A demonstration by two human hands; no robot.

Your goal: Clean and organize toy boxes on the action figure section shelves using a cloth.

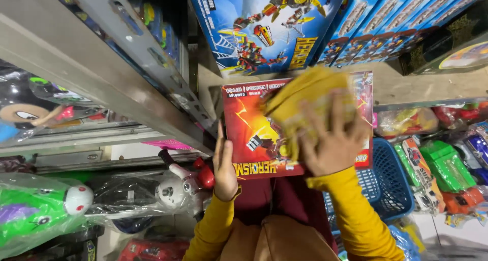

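Note:
A red toy box point(249, 124) with a robot picture is held upright in front of me. My left hand point(223, 167) grips its left edge. My right hand point(330, 139) presses a yellow cloth point(305, 96) against the box's front, and the cloth is blurred. Both my arms wear yellow sleeves.
Blue toy boxes point(264, 27) are stacked on a shelf above. A grey metal shelf rail point(127, 73) runs diagonally at the left. Bagged plush toys point(40, 210) lie at the lower left. A blue plastic basket point(391, 179) and packaged toys point(442, 164) are at the right.

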